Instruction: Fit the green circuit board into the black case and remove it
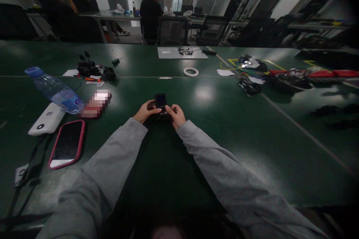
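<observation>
A small black device (160, 100) with a dark square screen at its top is held between my two hands over the green table (213, 108). My left hand (147, 111) grips its left side, with the thumb lying across the front below the screen. On the right side, my right hand (175, 115) holds it with bent fingers, its thumb resting on the front near the buttons. The lower part of the device is dark and hard to make out.
Left of my arms lie a pink-cased phone (67, 142), a white power bank (47, 118), a red phone (96, 105) and a tilted water bottle (57, 89). Beyond my hands are a white ring (191, 72) and a grey board (168, 53). Cables (249, 71) lie right.
</observation>
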Demonstrator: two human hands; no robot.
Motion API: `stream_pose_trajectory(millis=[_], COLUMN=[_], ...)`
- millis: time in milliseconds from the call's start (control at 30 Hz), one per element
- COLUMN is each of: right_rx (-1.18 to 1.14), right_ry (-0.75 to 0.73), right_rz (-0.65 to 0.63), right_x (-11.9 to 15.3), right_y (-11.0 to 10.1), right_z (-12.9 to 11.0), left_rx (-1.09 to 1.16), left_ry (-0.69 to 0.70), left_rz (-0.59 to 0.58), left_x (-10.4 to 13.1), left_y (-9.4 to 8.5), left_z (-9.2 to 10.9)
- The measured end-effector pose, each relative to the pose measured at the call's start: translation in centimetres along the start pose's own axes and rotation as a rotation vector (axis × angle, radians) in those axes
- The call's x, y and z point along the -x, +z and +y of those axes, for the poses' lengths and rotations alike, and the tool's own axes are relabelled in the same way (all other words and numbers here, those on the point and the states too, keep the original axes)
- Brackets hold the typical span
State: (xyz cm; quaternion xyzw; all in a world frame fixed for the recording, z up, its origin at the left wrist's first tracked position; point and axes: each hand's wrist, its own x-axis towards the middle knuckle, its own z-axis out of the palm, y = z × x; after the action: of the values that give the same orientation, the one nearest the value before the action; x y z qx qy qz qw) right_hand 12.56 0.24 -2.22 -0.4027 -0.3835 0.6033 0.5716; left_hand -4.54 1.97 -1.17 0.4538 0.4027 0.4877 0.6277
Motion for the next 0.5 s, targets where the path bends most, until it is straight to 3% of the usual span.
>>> stream_pose_trajectory(millis=[500], right_rx=[0.014], right_ry=[0.008], right_rz=[-0.003], right_x=[0.01], right_y=[0.00], right_z=[-0.10], left_rx=[0.012], left_ry=[-0.045], left_rz=[-0.031], left_x=[0.06], left_y=[0.02], left_z=[0.23])
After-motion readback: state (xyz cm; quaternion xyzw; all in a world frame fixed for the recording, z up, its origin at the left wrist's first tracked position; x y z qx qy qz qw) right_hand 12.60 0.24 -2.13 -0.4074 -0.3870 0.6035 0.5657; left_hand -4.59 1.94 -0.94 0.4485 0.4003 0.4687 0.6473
